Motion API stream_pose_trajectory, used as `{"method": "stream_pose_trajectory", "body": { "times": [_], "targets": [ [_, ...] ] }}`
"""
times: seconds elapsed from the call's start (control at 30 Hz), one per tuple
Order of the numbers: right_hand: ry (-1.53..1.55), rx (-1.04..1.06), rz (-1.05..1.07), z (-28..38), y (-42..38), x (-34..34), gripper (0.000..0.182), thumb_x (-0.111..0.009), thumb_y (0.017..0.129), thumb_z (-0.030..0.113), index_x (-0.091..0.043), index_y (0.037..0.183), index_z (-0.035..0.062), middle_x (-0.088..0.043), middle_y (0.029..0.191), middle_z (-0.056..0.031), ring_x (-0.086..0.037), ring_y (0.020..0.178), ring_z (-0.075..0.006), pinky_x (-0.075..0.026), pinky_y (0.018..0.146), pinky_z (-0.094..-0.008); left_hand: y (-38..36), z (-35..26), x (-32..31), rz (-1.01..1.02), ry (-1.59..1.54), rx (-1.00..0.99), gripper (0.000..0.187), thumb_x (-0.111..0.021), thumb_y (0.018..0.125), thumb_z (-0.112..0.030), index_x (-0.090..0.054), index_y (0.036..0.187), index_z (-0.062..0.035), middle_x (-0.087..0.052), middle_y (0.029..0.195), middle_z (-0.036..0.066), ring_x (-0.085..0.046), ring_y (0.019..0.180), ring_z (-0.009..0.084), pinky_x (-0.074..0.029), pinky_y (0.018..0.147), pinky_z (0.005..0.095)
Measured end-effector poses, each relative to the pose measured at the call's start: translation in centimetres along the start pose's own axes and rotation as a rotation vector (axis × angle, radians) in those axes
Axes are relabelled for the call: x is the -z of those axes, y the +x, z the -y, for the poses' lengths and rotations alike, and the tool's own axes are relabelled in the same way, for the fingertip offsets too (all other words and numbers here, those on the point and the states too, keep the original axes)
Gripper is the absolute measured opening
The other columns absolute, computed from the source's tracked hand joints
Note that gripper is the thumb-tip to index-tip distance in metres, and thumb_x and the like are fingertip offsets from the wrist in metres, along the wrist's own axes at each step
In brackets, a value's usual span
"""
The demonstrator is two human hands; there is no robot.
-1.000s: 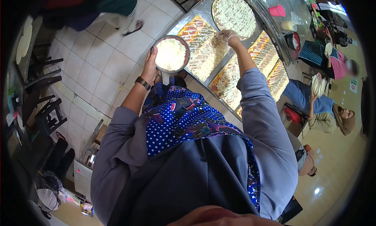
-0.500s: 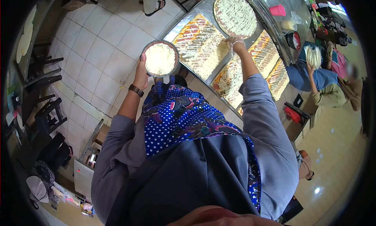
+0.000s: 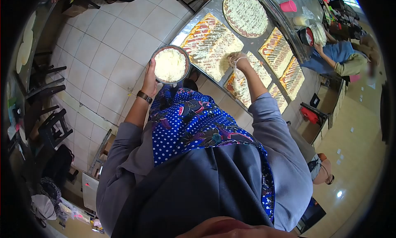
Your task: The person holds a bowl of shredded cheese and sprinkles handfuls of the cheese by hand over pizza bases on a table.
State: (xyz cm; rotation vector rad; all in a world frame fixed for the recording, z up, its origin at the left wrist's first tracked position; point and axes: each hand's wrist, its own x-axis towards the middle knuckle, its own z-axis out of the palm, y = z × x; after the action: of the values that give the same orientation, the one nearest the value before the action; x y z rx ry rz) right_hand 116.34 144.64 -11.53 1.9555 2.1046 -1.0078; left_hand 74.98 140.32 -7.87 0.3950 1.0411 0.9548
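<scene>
A round bowl [image 3: 187, 61] heaped with grated cheese [image 3: 169, 65] rests in my left hand [image 3: 151, 79], its thumb against the rim. My right hand [image 3: 238, 61], in a clear plastic glove, is over the right edge of a large rectangular pizza [image 3: 210, 44]. Its fingers look bunched downward; what they hold is hidden. That pizza carries sauce streaks and a thick scatter of cheese on its right part. Smaller rectangular pizzas [image 3: 275, 46] lie to the right, one partly beneath my right forearm. A round pizza [image 3: 245, 14] covered with white topping sits beyond.
The pizzas lie on a metal table [image 3: 252, 43]. Behind it are a pink cup [image 3: 288, 6] and a dark container [image 3: 305, 36] with red contents. A co-worker in blue [image 3: 340, 54] stands at right. Dark stools [image 3: 55, 126] stand at left on the tiled floor.
My right hand has moved left and down, from between the pizzas to the large pizza's edge. The bowl stays in my left hand. The co-worker's held pale bundle has moved toward the table.
</scene>
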Motion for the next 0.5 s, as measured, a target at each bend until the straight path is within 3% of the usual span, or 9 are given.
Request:
{"method": "stream_pose_trajectory", "body": {
  "times": [0.03,0.07,0.1,0.17,0.2,0.33,0.4,0.5],
  "targets": [
    [0.009,0.031,-0.04,0.1,-0.2,-0.3,0.012,-0.063,0.084,0.01,-0.071,0.09,0.0033,-0.069,0.073,-0.0109,-0.064,0.067,-0.0137,-0.05,0.059,-0.0277,-0.1,-0.1,0.1,0.003,0.001,0.0,0.064,-0.041,0.098,-0.051,-0.035,0.141,-0.0039,-0.048,0.138,0.012,-0.049,0.126,0.0199,-0.044,0.101,0.034],
    [0.425,-0.032,-0.026,-3.9,1.4,-4.1,0.012,-0.062,0.085,0.009,-0.072,0.09,0.0035,-0.069,0.074,-0.0105,-0.063,0.064,-0.0147,-0.05,0.057,-0.0282,-0.2,-0.3,0.0,-0.009,0.009,0.005,0.063,-0.04,0.099,-0.05,-0.035,0.141,-0.0035,-0.048,0.137,0.013,-0.049,0.125,0.0198,-0.044,0.101,0.0338],
    [0.425,-0.033,-0.029,-2.6,0.9,-3.5,0.012,-0.062,0.085,0.009,-0.072,0.09,0.0035,-0.069,0.074,-0.0105,-0.063,0.064,-0.0147,-0.05,0.057,-0.0282,-0.3,-0.4,0.1,-0.021,0.016,0.009,0.062,-0.04,0.099,-0.049,-0.035,0.141,-0.0031,-0.048,0.137,0.013,-0.05,0.124,0.0198,-0.044,0.101,0.0336],
    [0.215,-0.107,0.015,1.4,-0.7,-1.7,0.016,-0.062,0.08,0.017,-0.073,0.091,0.0129,-0.07,0.088,-0.0133,-0.067,0.079,-0.0277,-0.052,0.071,-0.0364,-0.4,-0.4,0.4,-0.004,0.004,0.018,0.062,-0.04,0.1,-0.048,-0.035,0.141,-0.0025,-0.048,0.137,0.013,-0.05,0.124,0.0198,-0.044,0.101,0.0334],
    [0.215,-0.034,-0.023,2.1,-0.6,-1.6,0.012,-0.064,0.083,0.007,-0.072,0.091,0.0022,-0.068,0.072,-0.0082,-0.061,0.058,-0.0153,-0.05,0.055,-0.0294,-0.5,-0.5,0.5,0.01,-0.01,0.026,0.061,-0.039,0.1,-0.048,-0.036,0.14,-0.0019,-0.049,0.136,0.013,-0.051,0.124,0.0198,-0.044,0.101,0.0332],
    [0.039,-0.167,-0.174,2.8,-0.8,-2.1,0.013,-0.065,0.081,0.008,-0.072,0.091,0.0015,-0.069,0.074,-0.0091,-0.063,0.062,-0.0153,-0.05,0.056,-0.0291,-0.9,-0.9,0.6,0.013,-0.013,0.051,0.061,-0.039,0.1,-0.047,-0.037,0.14,-0.0013,-0.049,0.136,0.013,-0.051,0.123,0.0195,-0.043,0.101,0.0328],
    [0.122,-0.063,-0.034,0.9,-0.4,-3.6,0.015,-0.066,0.08,0.011,-0.073,0.092,0.0038,-0.071,0.077,-0.0106,-0.066,0.066,-0.0168,-0.051,0.058,-0.03,-1.2,-1.0,0.7,0.015,0.001,0.02,0.061,-0.04,0.1,-0.047,-0.037,0.14,-0.0013,-0.05,0.136,0.013,-0.051,0.123,0.0193,-0.042,0.102,0.0326],
    [0.284,0.001,-0.025,0.1,-1.6,-4.8,0.017,-0.065,0.081,0.013,-0.073,0.094,0.0051,-0.07,0.077,-0.0124,-0.067,0.069,-0.0187,-0.051,0.06,-0.03,-1.4,-0.9,1.0,0.019,-0.004,0.023,0.061,-0.04,0.1,-0.048,-0.037,0.14,-0.0011,-0.049,0.136,0.013,-0.051,0.123,0.0194,-0.042,0.102,0.0327]
  ]
}}
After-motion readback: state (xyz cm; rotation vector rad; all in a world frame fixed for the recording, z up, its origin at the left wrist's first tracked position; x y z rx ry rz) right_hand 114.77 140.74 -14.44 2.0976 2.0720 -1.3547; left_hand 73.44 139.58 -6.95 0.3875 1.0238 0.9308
